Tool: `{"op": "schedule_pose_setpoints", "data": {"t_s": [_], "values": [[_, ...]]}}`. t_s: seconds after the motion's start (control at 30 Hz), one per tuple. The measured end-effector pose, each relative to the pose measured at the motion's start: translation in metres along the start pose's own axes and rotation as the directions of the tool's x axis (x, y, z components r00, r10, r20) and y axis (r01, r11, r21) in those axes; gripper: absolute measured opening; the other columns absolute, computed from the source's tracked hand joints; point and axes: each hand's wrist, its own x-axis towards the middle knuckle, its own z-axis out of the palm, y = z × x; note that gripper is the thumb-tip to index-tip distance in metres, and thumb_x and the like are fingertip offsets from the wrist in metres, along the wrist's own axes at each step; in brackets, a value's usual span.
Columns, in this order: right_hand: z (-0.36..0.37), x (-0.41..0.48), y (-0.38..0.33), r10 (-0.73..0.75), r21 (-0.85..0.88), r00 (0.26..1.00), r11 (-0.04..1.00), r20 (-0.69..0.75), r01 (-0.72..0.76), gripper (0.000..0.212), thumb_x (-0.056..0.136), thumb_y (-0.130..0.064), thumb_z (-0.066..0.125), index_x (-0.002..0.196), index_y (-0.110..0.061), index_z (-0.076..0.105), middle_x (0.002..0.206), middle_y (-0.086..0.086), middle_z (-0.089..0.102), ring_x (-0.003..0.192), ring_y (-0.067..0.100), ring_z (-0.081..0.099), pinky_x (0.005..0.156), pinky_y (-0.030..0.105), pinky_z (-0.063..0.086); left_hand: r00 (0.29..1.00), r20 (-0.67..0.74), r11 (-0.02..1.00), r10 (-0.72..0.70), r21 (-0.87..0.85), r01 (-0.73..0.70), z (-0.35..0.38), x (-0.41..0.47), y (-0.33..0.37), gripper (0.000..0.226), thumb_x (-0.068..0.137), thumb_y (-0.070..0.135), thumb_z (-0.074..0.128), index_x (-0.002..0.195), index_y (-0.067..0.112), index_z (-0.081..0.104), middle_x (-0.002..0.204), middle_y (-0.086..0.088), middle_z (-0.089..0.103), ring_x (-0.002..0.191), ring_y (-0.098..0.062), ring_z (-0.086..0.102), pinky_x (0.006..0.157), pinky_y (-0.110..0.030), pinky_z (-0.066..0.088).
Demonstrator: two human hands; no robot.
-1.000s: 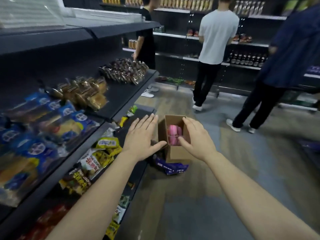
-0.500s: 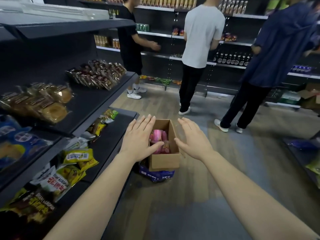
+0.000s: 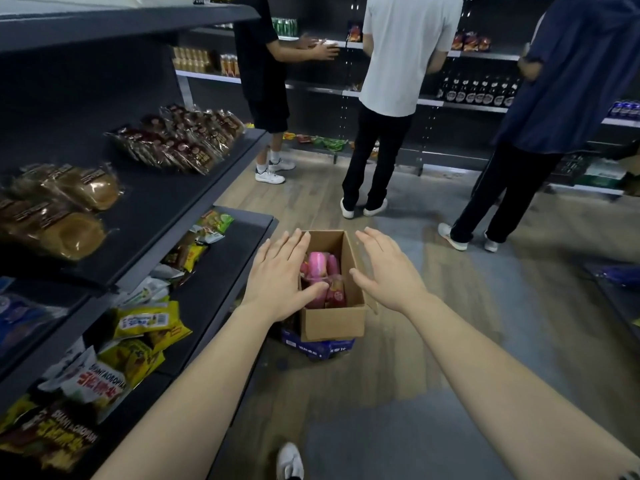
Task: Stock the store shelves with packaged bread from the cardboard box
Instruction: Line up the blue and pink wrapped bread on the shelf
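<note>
An open cardboard box [image 3: 334, 320] stands on the wooden floor in the aisle, on top of a blue package [image 3: 317, 346]. Pink packaged bread [image 3: 320, 266] lies inside it. My left hand [image 3: 278, 277] hovers flat over the box's left edge, fingers straight, its thumb over the bread. My right hand [image 3: 388, 271] is spread over the box's right side, holding nothing. The dark shelves [image 3: 173, 199] on my left carry brown bread buns [image 3: 69, 202] and dark wrapped loaves [image 3: 180, 140].
Yellow snack bags [image 3: 145, 327] fill the lower left shelf. Three people stand ahead at the back shelving: one in black [image 3: 263, 64], one in a white shirt [image 3: 401, 53], one in navy [image 3: 568, 74]. My white shoe [image 3: 290, 460] shows at the bottom.
The view has swung right and closer to the box. Both hands stay spread above it, now farther apart, and more of the pink bread shows.
</note>
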Motion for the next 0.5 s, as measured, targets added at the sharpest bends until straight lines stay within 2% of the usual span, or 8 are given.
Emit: {"op": "schedule_pose_setpoints", "data": {"t_s": [0.27, 0.5], "values": [[0.019, 0.070, 0.020, 0.036, -0.008, 0.998, 0.999, 0.057, -0.035, 0.070, 0.092, -0.039, 0.056, 0.152, -0.020, 0.025, 0.159, 0.002, 0.023, 0.145, 0.019, 0.021, 0.117, 0.041, 0.027, 0.999, 0.042, 0.999, -0.022, -0.031, 0.023, 0.022, 0.067, -0.037, 0.090, 0.090, 0.069, 0.043, 0.157, 0.021, 0.009, 0.164, 0.002, 0.015, 0.151, -0.016, 0.008, 0.122, -0.040, 0.003], [0.035, 0.134, 0.025, 0.059, -0.015, 0.995, 0.998, 0.079, -0.058, 0.070, 0.093, -0.039, 0.055, 0.153, -0.019, 0.024, 0.159, 0.001, 0.022, 0.147, 0.019, 0.017, 0.118, 0.040, 0.025, 0.995, 0.098, 0.999, -0.027, -0.041, 0.031, 0.032, 0.125, -0.074, 0.091, 0.089, 0.070, 0.044, 0.157, 0.022, 0.006, 0.164, 0.004, 0.013, 0.151, -0.015, 0.006, 0.123, -0.041, 0.005]]}}
